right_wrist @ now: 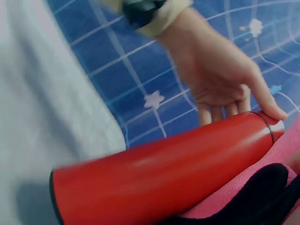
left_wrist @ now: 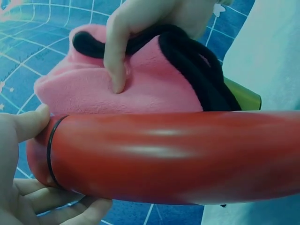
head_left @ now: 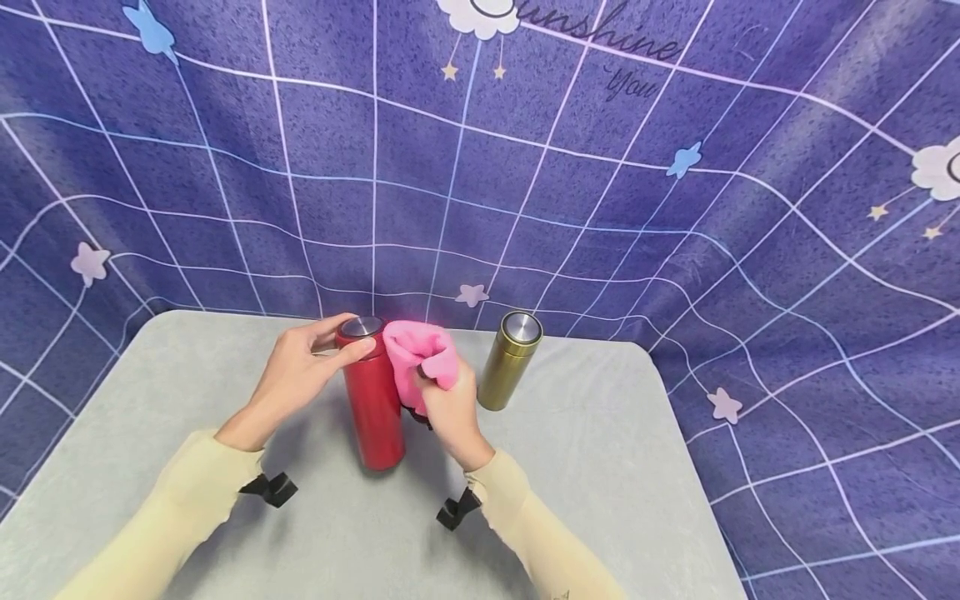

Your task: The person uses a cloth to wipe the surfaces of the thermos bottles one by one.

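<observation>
A tall red thermos flask point(head_left: 375, 408) with a steel-topped lid stands on the table. My left hand point(head_left: 295, 365) grips it around the lid end, thumb on the near side and fingers behind. Against its right side is a pink fleece pouch point(head_left: 408, 354) with black straps, its mouth gaping upward. My right hand point(head_left: 453, 412) holds the pouch from the right, thumb at the rim. In the left wrist view, a finger of that hand presses into the pink fleece point(left_wrist: 154, 89) above the red flask point(left_wrist: 178, 154). The pouch's lower part is mostly hidden.
A shorter gold-green thermos flask point(head_left: 504, 371) stands right of the pouch, close to my right hand. The grey-covered table point(head_left: 600, 467) ends at a blue gridded curtain point(head_left: 570, 183) behind and at the sides. Black camera mounts point(head_left: 279, 490) hang from both wrists.
</observation>
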`<state>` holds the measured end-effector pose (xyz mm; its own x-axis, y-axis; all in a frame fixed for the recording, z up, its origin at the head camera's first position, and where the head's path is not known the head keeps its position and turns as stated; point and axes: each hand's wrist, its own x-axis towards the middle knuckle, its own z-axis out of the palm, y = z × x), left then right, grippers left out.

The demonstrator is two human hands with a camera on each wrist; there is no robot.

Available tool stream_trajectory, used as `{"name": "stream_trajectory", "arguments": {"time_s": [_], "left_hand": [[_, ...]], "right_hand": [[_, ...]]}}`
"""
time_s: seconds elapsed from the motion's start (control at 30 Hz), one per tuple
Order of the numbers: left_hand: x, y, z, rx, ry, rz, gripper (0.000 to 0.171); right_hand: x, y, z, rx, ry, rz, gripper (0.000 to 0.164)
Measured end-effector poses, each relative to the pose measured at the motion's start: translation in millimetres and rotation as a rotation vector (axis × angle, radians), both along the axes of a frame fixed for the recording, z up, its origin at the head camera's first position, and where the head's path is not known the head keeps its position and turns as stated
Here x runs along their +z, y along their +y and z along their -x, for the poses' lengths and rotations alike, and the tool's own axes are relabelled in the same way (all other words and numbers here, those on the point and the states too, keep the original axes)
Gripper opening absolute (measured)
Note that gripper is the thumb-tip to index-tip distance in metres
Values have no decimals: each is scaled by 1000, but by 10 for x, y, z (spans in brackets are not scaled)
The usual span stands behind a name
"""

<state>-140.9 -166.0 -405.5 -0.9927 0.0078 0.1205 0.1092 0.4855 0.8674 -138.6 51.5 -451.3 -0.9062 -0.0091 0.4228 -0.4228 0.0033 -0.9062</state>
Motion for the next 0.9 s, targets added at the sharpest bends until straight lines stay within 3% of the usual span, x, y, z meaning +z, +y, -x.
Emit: {"name": "stream_trajectory", "arguments": {"time_s": [0.13,0.27,0.4,0.5,0.6,0.9], "left_hand": [[-9,19,-36,1,4,-21,64],[-21,41,-61,-10,37,-39,61],[-41,67,-78,-17,63,-51,59],[-55,87,-86,-29,78,-72,58],[-63,98,-95,-42,88,-94,59],[-32,111,-138,-63,58,-126,64]], "right_hand": [[35,26,31,-97,-137,-9,31],[86,37,81,-102,-183,-14,29],[107,35,135,-112,-225,-6,12],[110,42,185,-98,-255,-28,7],[119,55,252,-63,-282,-72,12],[146,113,385,22,-340,-166,6]]}}
